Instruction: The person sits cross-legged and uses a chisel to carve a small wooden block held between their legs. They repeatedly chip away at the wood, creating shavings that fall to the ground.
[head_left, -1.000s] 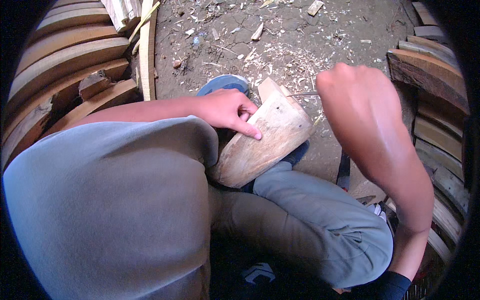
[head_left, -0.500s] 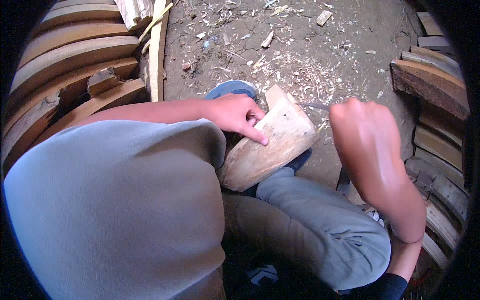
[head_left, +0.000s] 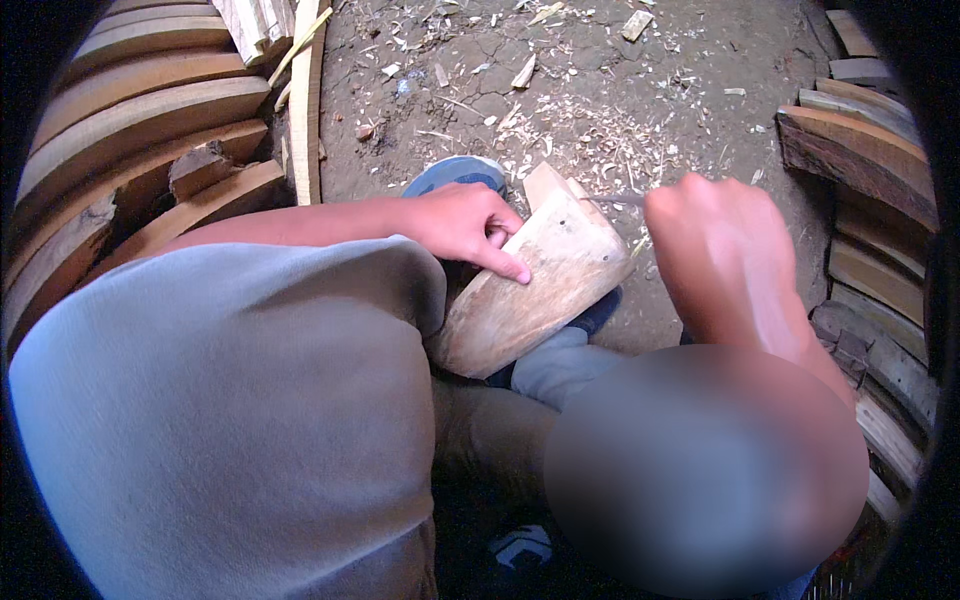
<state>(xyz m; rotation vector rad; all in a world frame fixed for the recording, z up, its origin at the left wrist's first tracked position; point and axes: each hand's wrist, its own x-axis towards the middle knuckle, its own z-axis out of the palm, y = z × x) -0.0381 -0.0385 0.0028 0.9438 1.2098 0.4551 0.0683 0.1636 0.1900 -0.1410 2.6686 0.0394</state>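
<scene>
A pale, thick piece of wood [head_left: 535, 285] with a rounded outer face and two small dark holes lies slanted between my legs. My left hand [head_left: 472, 232] grips its upper left edge, thumb on the broad face and fingers hidden behind. On the right, my right hand [head_left: 715, 230] is closed in a fist around a thin metal tool [head_left: 618, 199]. Its grey shaft points left and reaches the wood's upper end; the handle is hidden in my fist. A flat wooden part [head_left: 545, 188] sticks up behind that end.
Wood shavings [head_left: 590, 140] and chips litter the dirt floor. Curved boards [head_left: 150, 110] are stacked at left, beside a long upright plank [head_left: 305, 120]. More boards [head_left: 860, 150] line the right side. My shoe [head_left: 455, 175] rests beyond my left hand. A blurred patch hides the lower right.
My right hand and the thin metal tool have shifted slightly left and up, closer against the wood's upper end. The left hand keeps the same hold on the wood.
</scene>
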